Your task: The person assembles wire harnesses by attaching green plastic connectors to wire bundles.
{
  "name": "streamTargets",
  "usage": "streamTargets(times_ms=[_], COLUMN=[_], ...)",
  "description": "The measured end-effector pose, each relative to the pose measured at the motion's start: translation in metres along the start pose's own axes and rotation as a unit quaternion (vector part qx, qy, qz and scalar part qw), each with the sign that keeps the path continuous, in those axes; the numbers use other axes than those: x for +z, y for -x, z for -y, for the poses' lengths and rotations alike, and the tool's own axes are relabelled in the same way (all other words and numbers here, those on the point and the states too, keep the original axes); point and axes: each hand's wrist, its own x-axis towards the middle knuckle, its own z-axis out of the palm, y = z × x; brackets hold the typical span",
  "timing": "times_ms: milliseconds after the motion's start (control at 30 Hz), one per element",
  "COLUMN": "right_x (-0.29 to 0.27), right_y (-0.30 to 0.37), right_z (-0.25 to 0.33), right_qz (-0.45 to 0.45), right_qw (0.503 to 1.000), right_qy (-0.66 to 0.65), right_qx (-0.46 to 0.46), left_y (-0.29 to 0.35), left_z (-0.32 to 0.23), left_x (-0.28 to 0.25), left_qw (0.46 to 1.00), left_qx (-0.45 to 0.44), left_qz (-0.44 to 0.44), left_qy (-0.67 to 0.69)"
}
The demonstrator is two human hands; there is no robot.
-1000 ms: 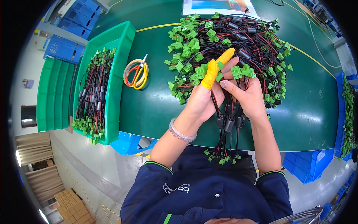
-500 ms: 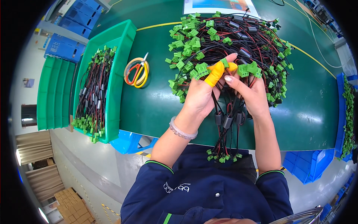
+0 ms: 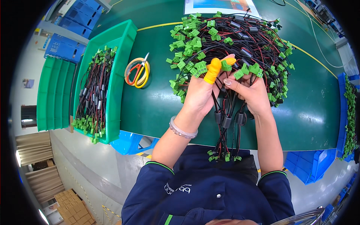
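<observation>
My left hand [image 3: 199, 93], with yellow finger covers on its thumb and a fingertip, is closed on black-and-red cables with green plug connectors. One green connector [image 3: 226, 66] stands between its covered tips. My right hand [image 3: 257, 95] is closed on more of these cables, with green connectors [image 3: 255, 70] sticking up over its fingers. Below both hands hangs the cable bundle [image 3: 226, 122], with black cylinders midway and green connectors [image 3: 227, 156] at its lower ends, past the table edge. Just beyond my hands lies a large pile of the same cables [image 3: 225, 47]. Some fingers are hidden behind the cables.
A green tray [image 3: 127, 48] of cables stands at the left. Beside it, scissors [image 3: 146, 71] lie on a tape roll [image 3: 129, 69]. A printed sheet [image 3: 221, 5] lies at the back of the green table [image 3: 161, 112]. Blue bins [image 3: 311, 165] stand at right.
My left thumb has straightened upward, and the connector at its tip has shifted slightly. The connectors in my right hand have tilted and spread. The hanging ends have swung a little.
</observation>
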Motion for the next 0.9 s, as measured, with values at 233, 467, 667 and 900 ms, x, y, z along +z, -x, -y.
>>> streamTargets(times_ms=[233,467,667,900], right_x=[0.005,0.006,0.011,0.0], right_y=[-0.001,-0.001,0.004,0.003], right_z=[-0.002,-0.006,-0.003,0.001], right_qz=[0.004,0.0,-0.043,0.039], right_qw=[0.999,0.997,0.996,0.992], right_qy=[-0.012,0.055,0.05,-0.093], right_qx=[-0.052,-0.059,-0.057,0.071], left_y=[0.002,0.0,0.006,0.005], left_z=[-0.002,-0.004,-0.002,-0.008], left_x=[0.001,0.005,0.011,0.007], left_qw=[0.999,0.998,0.997,0.981], left_qx=[0.033,-0.006,-0.011,0.05], left_qz=[0.01,0.058,0.078,-0.001], left_qy=[-0.041,0.026,-0.009,-0.188])
